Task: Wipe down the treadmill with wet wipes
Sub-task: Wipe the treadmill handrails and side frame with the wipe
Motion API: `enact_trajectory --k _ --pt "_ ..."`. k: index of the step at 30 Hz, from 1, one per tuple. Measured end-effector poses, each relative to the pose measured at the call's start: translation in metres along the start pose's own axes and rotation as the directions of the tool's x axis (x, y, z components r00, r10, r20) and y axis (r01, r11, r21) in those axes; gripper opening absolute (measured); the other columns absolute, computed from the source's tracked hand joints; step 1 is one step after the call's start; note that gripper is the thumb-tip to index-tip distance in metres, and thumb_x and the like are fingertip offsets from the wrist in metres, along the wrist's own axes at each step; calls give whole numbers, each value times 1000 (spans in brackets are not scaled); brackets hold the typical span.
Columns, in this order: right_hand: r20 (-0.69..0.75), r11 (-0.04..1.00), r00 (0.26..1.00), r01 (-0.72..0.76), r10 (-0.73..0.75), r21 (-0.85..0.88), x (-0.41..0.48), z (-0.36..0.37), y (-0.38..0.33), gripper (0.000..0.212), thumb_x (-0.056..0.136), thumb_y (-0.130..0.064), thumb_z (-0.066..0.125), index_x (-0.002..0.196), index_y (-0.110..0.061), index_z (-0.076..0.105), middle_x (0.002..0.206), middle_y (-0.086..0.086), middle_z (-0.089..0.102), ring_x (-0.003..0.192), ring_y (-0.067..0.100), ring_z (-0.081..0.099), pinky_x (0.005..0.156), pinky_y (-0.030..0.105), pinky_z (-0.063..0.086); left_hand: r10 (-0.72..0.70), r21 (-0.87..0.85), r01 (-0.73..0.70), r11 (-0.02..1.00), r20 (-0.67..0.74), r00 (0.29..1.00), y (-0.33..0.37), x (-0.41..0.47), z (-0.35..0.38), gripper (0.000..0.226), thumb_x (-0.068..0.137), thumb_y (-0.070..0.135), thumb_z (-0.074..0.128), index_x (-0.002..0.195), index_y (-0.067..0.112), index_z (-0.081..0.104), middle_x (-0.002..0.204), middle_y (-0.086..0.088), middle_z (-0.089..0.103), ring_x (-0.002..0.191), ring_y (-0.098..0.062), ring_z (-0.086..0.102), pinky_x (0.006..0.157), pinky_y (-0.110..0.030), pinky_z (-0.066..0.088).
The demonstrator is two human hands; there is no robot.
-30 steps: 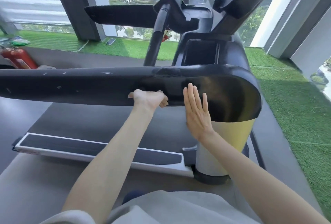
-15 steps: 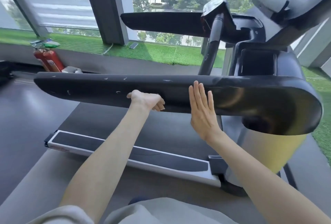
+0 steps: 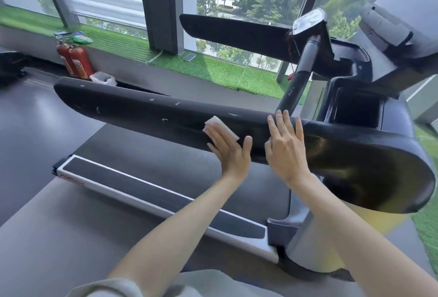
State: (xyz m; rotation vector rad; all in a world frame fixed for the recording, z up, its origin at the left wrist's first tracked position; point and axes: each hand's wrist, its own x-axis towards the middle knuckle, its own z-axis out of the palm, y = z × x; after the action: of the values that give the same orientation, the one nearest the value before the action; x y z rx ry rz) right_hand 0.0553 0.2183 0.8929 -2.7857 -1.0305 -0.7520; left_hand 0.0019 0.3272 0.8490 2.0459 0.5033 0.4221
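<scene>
The person leans over the long black padded handrail (image 3: 132, 109) on the near side of the grey treadmill (image 3: 142, 184). Their left hand (image 3: 228, 152) lies flat with straight fingers, pressing a white folded wet wipe (image 3: 221, 127) against the rail's side face, about midway along; it clutches nothing. Just beside it, the right hand (image 3: 288, 149) rests flat on the same rail, fingertips reaching the top edge, and it holds nothing. Two red fire extinguishers (image 3: 75, 59) stand by the window ledge beyond.

Black handrail (image 3: 142, 111), flecked white, across mid-frame; white wipe (image 3: 222, 126) at centre; red extinguishers (image 3: 75, 59) upper left; green turf (image 3: 213, 71) upper middle; grey floor (image 3: 35, 130) at left.
</scene>
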Motion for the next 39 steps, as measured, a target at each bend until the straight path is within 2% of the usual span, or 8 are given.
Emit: enact_trajectory --k 4,10,15,21,26,31,36,39 --pt "61 989 994 85 -93 119 2 -7 25 66 70 8 55 135 1 48 141 22 46 135 33 39 116 41 21 218 488 -258 834 138 966 -21 0 15 87 80 74 -5 126 16 -50 129 0 -60 124 -15 -52 100 -38 -36" --pt "195 921 965 89 -174 380 18 -29 59 72 74 16 40 141 -10 44 150 2 37 142 12 28 113 15 10 71 307 11 952 -255 964 -15 1 23 86 84 73 -4 138 13 -35 145 -3 -42 137 -15 -38 102 -41 -33" --pt "242 878 955 35 -170 477 21 -32 67 77 77 12 36 147 -20 35 147 2 43 138 19 37 113 31 27 502 648 -362 670 -37 864 -4 -5 70 83 91 63 18 148 19 -23 159 -2 -6 144 -17 -21 109 -58 8" --pt "309 839 925 19 -222 544 24 -39 76 90 78 12 35 153 -30 8 142 -9 47 123 32 50 100 36 41 121 402 37 915 -360 925 -3 -5 55 83 92 66 11 146 14 -25 155 -5 -28 143 -19 -26 107 -47 -25" --pt "322 824 915 20 -243 566 25 -41 79 90 79 11 35 153 -30 6 143 -8 46 127 31 47 101 33 37 432 660 -251 708 -124 893 -2 -14 78 78 91 61 25 151 23 -7 158 -14 -9 145 -25 -21 106 -59 -8" --pt "370 787 895 -34 -251 616 29 -47 85 93 77 15 34 153 -31 5 142 -9 47 133 26 42 100 36 42 14 235 89 968 -405 914 1 -10 59 79 89 70 4 144 22 -28 150 3 -36 141 -15 -29 109 -58 -17" --pt "361 790 898 -24 -252 612 30 -46 82 93 78 15 34 153 -29 2 142 -6 47 132 30 42 101 39 41 466 656 -364 661 22 885 4 -19 73 83 89 69 8 149 19 -20 153 6 -33 143 -16 -25 112 -63 -4" --pt "348 794 899 0 -267 608 27 -42 81 94 75 15 35 153 -27 2 143 -4 47 129 33 44 100 43 41 200 431 -65 900 -276 940 10 -12 59 84 85 68 6 147 21 -25 151 8 -36 143 -15 -25 105 -45 -29"
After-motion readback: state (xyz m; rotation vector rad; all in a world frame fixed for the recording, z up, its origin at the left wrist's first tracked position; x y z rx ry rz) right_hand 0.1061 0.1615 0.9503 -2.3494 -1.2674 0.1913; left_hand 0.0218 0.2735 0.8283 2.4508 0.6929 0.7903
